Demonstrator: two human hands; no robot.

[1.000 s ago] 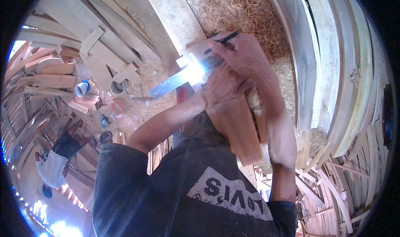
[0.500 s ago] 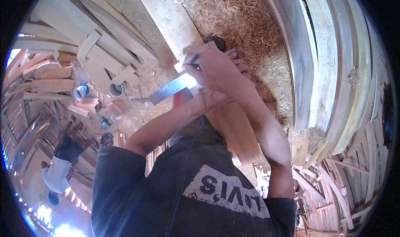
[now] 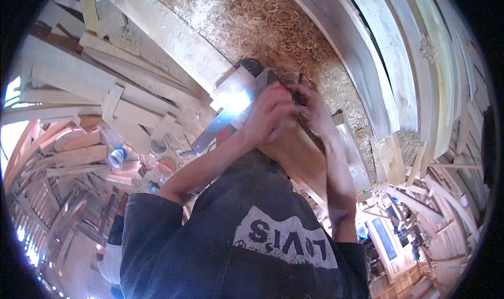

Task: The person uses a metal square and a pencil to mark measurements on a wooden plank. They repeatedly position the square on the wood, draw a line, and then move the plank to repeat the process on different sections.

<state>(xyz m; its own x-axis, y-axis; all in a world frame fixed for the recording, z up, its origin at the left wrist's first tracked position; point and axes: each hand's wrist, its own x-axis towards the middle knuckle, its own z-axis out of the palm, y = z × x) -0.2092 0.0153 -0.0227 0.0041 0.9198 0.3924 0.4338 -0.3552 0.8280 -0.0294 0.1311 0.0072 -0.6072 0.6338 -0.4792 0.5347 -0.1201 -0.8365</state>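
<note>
Both hands meet over a wooden board (image 3: pixel 299 152) that slopes toward my body. My left hand (image 3: pixel 268 115), blurred, is closed around something I cannot make out; a red bit and a dark grey block edge (image 3: pixel 269 77) show at its fingers. My right hand (image 3: pixel 315 112) is close against it, fingers bent, with a thin dark pencil-like stick (image 3: pixel 300 78) poking up from them. Left of my left hand lies a flat shiny metal blade (image 3: pixel 215 126), glaring in the light. A red piece (image 3: pixel 222 136) shows beside the blade, partly covered by my forearm.
A long pale plank (image 3: pixel 173 34) runs away to the upper left. Wood shavings (image 3: pixel 262 15) cover the ground ahead. Long boards (image 3: pixel 362 52) are stacked on the right. Offcuts (image 3: pixel 131 118), a cup (image 3: pixel 117 157) and a reddish round container (image 3: pixel 164 168) sit at left. Another person (image 3: pixel 109 262) is at the lower left.
My right hand has moved right and back from above the blade, taking the dark stick along. My left hand, largely hidden under the right arm before, now shows beside it. The view has turned.
</note>
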